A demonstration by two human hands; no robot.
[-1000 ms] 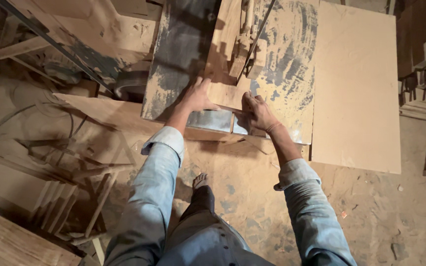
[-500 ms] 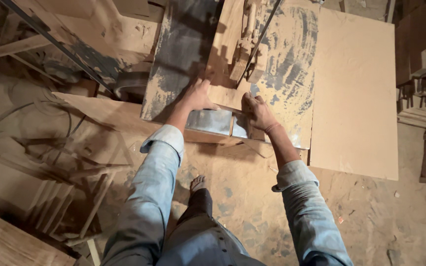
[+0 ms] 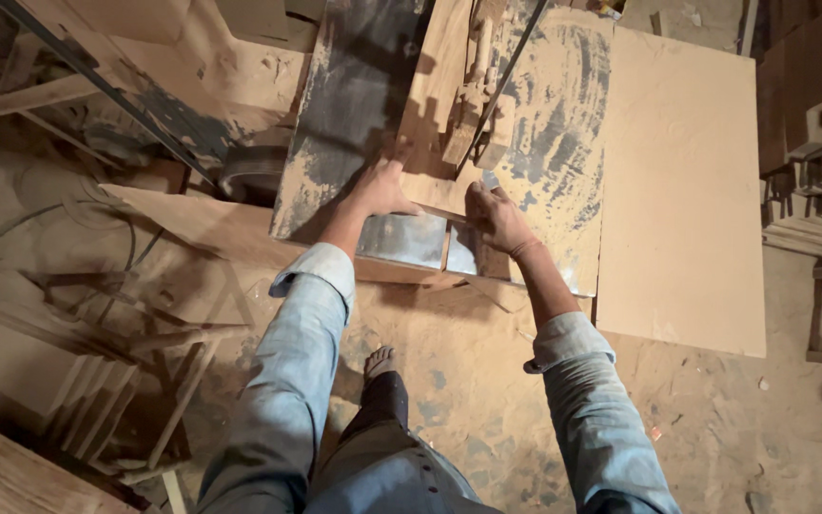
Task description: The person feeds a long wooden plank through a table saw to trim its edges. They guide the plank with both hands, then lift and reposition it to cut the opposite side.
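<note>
Pressing flat with fingers together, the left hand rests on a wooden board that runs away beyond its fingertips. The right hand grips the board's near end, fingers curled; a thin saw blade stands just past them.

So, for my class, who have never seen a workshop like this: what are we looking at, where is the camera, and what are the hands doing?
The camera sits on the person's head and looks straight down, so you see their own two arms in blue sleeves. Both hands rest on a wooden board lying on a dusty metal saw table: the left hand flat on its near end, the right hand beside it. A thin dark blade runs down to the board. A pale sheet lies to the right. Below, the sawdust floor and one bare foot show.
</note>
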